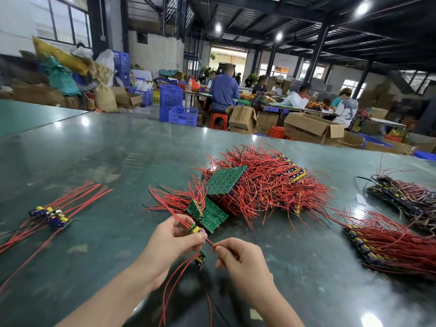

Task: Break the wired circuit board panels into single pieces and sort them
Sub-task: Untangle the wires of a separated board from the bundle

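I look down on a wide green table (99, 156) with a glossy top. At its middle lies a big heap of wired panels (259, 185), red wires bristling out on all sides; one green panel (226, 180) rests tilted on top of the heap, bare side up. Two smaller green pieces (207, 213) lie at the near edge of the heap, just beyond my hands. At far left lies a small sorted group of single boards (50, 215), their red wires fanned along the table. At right sit two more stacks of panels (389, 246), one near and one farther back, well apart from the hands. Beyond the table are blue crates (171, 96), open cardboard boxes (306, 128) and several seated workers (223, 90) at another bench.

Nothing lies between the hands and the heap except loose red wires.

My left hand (174, 239) is curled and pinches a small single board (195, 228) with yellow parts, its wires running up toward the heap. My right hand (238, 256) is closed, thumb and forefinger pinching the end of a red wire (210, 243) that stretches between the two hands. A second small board (200, 257) hangs just below and between the hands, its red wires trailing down toward me; I cannot tell which hand carries it.
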`<state>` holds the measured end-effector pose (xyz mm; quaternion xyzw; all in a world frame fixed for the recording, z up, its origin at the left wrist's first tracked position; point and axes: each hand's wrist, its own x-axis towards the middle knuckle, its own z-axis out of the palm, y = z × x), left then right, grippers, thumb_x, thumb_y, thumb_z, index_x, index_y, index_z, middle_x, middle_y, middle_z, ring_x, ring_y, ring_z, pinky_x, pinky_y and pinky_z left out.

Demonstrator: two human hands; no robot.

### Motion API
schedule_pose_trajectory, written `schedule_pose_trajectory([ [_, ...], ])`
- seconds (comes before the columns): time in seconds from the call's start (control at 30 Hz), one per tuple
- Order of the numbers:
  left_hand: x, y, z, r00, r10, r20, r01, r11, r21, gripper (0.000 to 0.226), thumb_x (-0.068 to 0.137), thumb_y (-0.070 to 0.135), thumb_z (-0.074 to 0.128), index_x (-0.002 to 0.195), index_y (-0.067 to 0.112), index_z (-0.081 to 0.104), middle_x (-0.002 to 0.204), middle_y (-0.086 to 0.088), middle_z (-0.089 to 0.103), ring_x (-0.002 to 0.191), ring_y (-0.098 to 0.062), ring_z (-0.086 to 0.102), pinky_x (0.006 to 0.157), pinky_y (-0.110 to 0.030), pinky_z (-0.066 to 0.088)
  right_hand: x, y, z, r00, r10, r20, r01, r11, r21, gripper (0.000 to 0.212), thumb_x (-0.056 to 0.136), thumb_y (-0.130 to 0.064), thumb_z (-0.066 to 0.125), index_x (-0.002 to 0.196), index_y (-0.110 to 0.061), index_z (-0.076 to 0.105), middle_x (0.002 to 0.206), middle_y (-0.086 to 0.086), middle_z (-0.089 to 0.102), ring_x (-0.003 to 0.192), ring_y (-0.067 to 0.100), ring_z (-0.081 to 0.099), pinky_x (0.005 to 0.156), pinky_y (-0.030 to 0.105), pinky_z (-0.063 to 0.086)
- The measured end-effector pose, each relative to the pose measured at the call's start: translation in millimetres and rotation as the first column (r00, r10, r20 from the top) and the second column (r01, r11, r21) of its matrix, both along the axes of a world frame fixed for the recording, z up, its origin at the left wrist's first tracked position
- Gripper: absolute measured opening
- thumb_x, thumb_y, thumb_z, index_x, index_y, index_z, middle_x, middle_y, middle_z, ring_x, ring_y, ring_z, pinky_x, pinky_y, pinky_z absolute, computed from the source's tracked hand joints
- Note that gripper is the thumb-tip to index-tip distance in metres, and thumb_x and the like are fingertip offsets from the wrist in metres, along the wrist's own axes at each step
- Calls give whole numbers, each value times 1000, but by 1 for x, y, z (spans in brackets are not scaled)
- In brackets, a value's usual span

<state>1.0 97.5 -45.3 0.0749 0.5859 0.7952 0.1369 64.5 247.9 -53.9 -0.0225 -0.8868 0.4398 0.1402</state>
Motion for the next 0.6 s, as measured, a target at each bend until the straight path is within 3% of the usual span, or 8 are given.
schedule_pose_trajectory([
  [0.1, -2, -2, 1, 999, 26, -33, -27, 999, -26, 30, 71, -15, 70, 88, 6, 57, 77, -12, 73, 66, -13, 66, 63, -26, 57, 0, 0, 2, 996, 44, 80, -31, 988, -152, 27, 91, -12, 57, 72, -29, 66, 53, -10, 64, 54, 7, 52, 58, 20, 42],
  [0.2, -1, -1, 0, 998, 36, -41, -37, 999, -23, 31, 68, -14, 72, 89, 4, 59, 78, -14, 72, 71, -17, 65, 71, -32, 56, 1, 0, 4, 984, 98, 148, -44, 943, -330, 23, 92, -11, 55, 76, -19, 69, 51, -2, 61, 51, 9, 51, 56, 16, 39],
  [0.27, -1, 0, -1, 999, 8, -41, -9, 1000, -19, 33, 63, -11, 75, 88, 4, 60, 78, -14, 72, 69, -16, 66, 68, -28, 58, 2, 0, 4, 985, 94, 148, -43, 948, -317, 25, 91, -9, 55, 72, -19, 68, 52, -2, 62, 52, 10, 53, 57, 18, 41],
  [0.4, 2, -1, 1, 993, -117, -12, 117, 992, -38, 43, 50, 7, 80, 88, 5, 60, 84, -16, 73, 72, -15, 68, 64, -22, 55, 2, -1, 4, 999, 42, -1, -42, 994, -105, 28, 88, -19, 62, 64, -32, 66, 61, -10, 67, 57, -1, 54, 59, 17, 40],
  [0.6, 5, 1, 1, 985, -163, 55, 158, 984, 76, 42, 54, 5, 76, 92, 1, 57, 82, -17, 72, 68, -16, 69, 64, -22, 56, 1, -4, -1, 994, 36, -106, -52, 988, -145, 29, 89, -18, 64, 68, -37, 65, 46, -8, 59, 47, 2, 52, 55, 20, 42],
])
